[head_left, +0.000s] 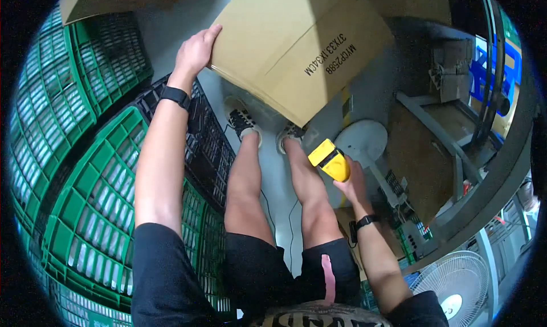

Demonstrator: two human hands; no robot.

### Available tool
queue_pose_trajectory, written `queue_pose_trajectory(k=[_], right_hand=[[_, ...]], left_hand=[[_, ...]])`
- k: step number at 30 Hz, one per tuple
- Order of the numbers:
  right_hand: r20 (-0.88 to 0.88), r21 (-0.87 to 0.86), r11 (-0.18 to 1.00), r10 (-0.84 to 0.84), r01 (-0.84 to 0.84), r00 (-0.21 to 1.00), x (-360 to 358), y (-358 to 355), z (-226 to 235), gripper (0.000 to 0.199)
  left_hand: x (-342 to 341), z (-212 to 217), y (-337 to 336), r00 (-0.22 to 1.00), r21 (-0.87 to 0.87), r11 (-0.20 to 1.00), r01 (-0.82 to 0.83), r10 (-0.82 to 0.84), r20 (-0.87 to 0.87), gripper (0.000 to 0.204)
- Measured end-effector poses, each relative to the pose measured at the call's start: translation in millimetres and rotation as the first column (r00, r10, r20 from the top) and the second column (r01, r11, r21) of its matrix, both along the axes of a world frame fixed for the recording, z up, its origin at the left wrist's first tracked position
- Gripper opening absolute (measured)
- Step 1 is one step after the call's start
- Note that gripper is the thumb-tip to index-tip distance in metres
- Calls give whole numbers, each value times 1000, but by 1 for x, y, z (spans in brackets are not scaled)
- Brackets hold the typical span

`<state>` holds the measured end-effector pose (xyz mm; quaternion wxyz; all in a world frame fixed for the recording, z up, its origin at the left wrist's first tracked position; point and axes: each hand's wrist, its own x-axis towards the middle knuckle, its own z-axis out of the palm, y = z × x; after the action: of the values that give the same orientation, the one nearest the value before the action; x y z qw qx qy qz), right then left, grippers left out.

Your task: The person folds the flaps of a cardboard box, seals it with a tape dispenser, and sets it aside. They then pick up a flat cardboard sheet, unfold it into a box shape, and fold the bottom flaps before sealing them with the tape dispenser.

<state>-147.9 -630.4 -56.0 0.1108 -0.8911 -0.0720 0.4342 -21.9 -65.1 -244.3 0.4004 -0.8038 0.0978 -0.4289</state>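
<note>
My left hand (195, 52) grips the left edge of a brown cardboard carton (273, 47), its fingers curled over the rim. The carton looks folded flat, is tilted, and carries dark print on its right half; its far part runs out of the picture. In my right hand (354, 184) is a yellow-and-black hand-held tool (331, 160) with a blocky head and a rounded body. Its exact kind is hard to make out. The tool is near the carton's lower corner, apart from it, above my right knee.
Green plastic crates (94, 224) with pale contents are stacked at left, beside a black crate (211, 147). A round grey base (364, 140) stands on the floor. At right are a metal frame (436, 136), a blue plastic item (513, 65) and a white fan (456, 287).
</note>
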Motion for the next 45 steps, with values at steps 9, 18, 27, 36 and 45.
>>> queue_pose_trajectory(k=[9,18,27,36,45], right_hand=[[86,152,988,-6,-7,996,-3,8,-20,86],[53,136,990,22,-29,998,3,9,-35,88],[-7,63,998,17,-16,1000,1,7,-29,91],[160,190,980,33,-63,987,-6,-19,-28,88],[19,-108,993,54,-51,998,-7,-25,-22,87]], left_hand=[[-11,97,-66,504,-461,-237,-855,-172,-846,71],[-38,76,-136,681,-637,314,-704,47,-731,81],[-66,92,-277,353,-508,478,-717,-379,-855,78],[-67,86,-301,424,-593,486,-641,-419,-803,72],[-82,117,-280,657,-777,120,-618,-465,-594,71]])
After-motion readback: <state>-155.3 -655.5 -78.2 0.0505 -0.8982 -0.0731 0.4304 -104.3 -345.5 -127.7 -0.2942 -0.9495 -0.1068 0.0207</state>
